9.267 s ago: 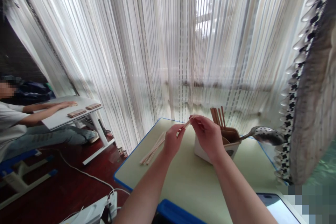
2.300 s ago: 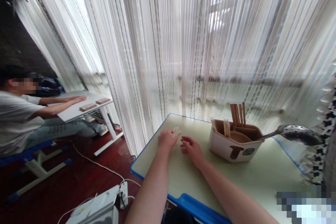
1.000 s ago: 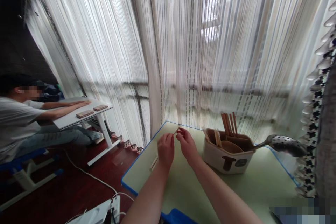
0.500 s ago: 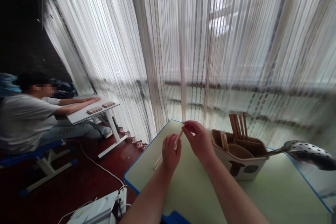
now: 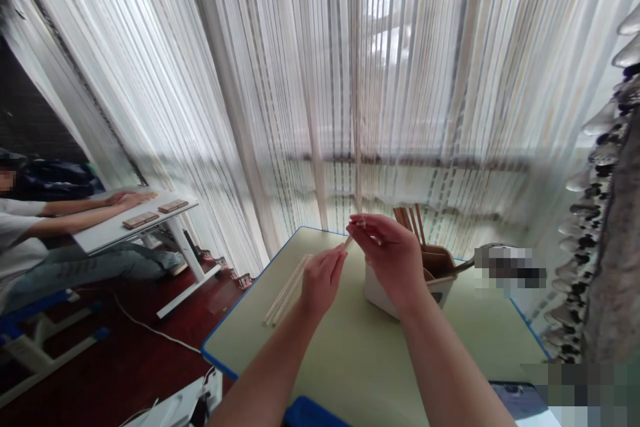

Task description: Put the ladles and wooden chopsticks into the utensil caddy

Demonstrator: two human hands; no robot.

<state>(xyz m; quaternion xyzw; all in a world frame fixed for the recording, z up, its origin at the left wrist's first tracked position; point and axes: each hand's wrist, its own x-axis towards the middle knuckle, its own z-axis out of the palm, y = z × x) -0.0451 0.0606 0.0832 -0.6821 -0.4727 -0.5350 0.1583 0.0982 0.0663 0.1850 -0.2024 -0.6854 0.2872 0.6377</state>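
Observation:
Over the table, my left hand (image 5: 323, 278) pinches the lower end of a thin pale chopstick (image 5: 349, 241). My right hand (image 5: 390, 255) has its fingertips closed around the upper end, with a small clear, shiny bit at the fingers that I cannot make out. The chopstick slants up to the right, largely covered by fingers. Left of my left hand, a pair of pale chopsticks (image 5: 286, 293) lies on the tabletop. Behind my right hand and wrist stands a utensil holder (image 5: 440, 260), partly hidden, with brown chopsticks (image 5: 411, 223) and a slotted spoon (image 5: 467, 265) in it.
The pale green table (image 5: 350, 360) has a blue edge. A blue object (image 5: 313, 412) shows at its near side. Striped curtains (image 5: 310, 80) hang behind. At left, a person (image 5: 85, 219) sits at a white table (image 5: 113, 230) with two small flat stacks (image 5: 141, 220).
My view has swung right. Both hands still hold the chopstick; my right hand now covers more of the holder. The pair lying on the table shows more fully.

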